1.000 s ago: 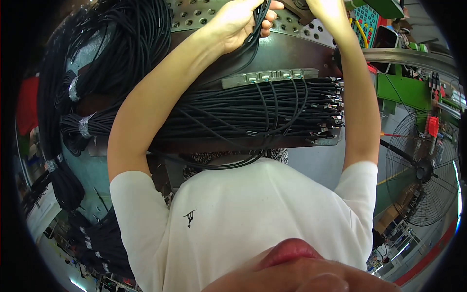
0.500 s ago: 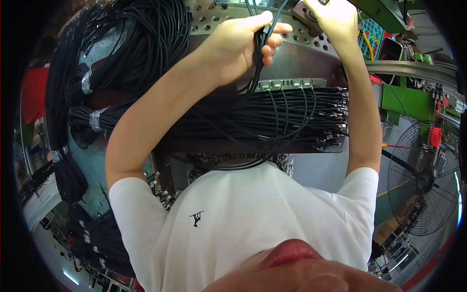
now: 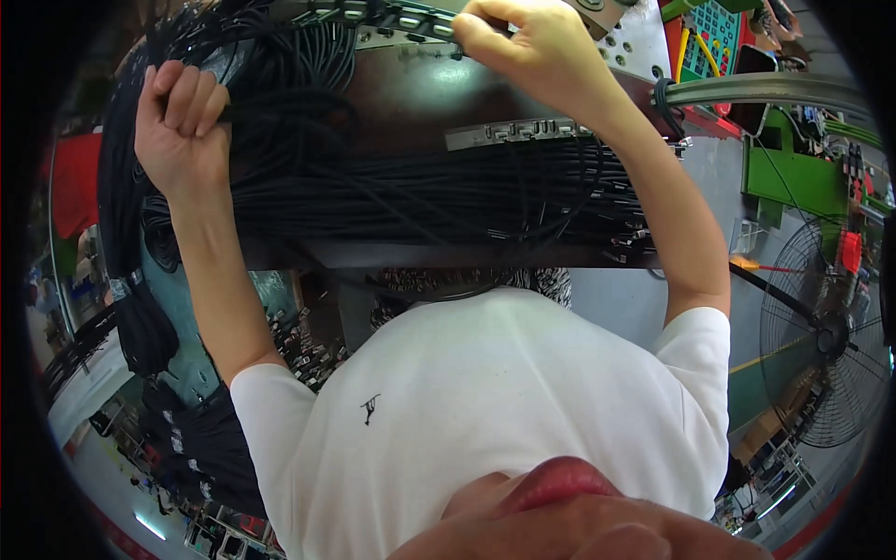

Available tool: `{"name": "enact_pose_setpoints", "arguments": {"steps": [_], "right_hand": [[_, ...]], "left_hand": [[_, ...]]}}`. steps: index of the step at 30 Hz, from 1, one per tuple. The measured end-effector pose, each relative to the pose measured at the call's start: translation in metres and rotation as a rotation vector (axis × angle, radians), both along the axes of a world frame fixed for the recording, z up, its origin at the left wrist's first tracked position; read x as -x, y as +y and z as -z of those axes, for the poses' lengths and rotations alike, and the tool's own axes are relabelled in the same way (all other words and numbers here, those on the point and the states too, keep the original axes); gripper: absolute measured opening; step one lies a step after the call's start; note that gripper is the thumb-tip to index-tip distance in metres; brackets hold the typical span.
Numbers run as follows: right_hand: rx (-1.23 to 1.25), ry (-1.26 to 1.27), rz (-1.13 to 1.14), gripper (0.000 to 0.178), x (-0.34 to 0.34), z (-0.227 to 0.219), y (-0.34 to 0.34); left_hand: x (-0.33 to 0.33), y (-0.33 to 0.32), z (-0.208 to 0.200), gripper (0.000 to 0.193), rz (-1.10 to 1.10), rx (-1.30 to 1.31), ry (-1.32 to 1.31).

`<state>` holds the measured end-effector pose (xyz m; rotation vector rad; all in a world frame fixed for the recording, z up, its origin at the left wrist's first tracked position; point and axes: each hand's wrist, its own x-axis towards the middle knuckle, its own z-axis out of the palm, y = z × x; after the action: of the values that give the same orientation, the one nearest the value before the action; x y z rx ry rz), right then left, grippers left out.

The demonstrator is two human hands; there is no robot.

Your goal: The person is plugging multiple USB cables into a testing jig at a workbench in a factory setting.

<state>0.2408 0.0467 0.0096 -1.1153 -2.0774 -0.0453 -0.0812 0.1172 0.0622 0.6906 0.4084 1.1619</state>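
My left hand [image 3: 184, 121] is closed in a fist at the upper left, around black cables [image 3: 289, 114] that trail to the right and look smeared by motion. At the top, my right hand [image 3: 537, 47] pinches the end of a long dark strip [image 3: 397, 19] with a row of small metal pieces along it. Below that hand a slotted silver metal bar [image 3: 476, 138] lies on the dark work surface. Nearer to me rests a thick bundle of black cables [image 3: 373, 201], its small metal connector ends at the right.
Large coils of black cable [image 3: 308, 56] fill the back left, and another tied bundle [image 3: 145, 336] hangs at the left. A curved metal rail [image 3: 765, 91] runs off to the right. Beyond it stand a green machine part [image 3: 784, 173] and a black caged fan [image 3: 826, 336].
My left hand has swung from the top middle to the far left with the cables. My right hand has come left and now grips the strip, which has come into view.
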Motion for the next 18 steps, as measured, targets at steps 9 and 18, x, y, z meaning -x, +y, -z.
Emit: {"name": "enact_pose_setpoints", "arguments": {"steps": [9, 18], "right_hand": [[0.016, -0.342, 0.14, 0.023, -0.044, 0.014, -0.031], [0.498, -0.065, 0.073, 0.02, -0.043, 0.023, -0.092]], "left_hand": [[0.145, 0.12, 0.03, 0.067, -0.355, 0.145, 1.394], [-0.087, -0.083, 0.04, 0.043, 0.855, -0.093, 1.067]]}}
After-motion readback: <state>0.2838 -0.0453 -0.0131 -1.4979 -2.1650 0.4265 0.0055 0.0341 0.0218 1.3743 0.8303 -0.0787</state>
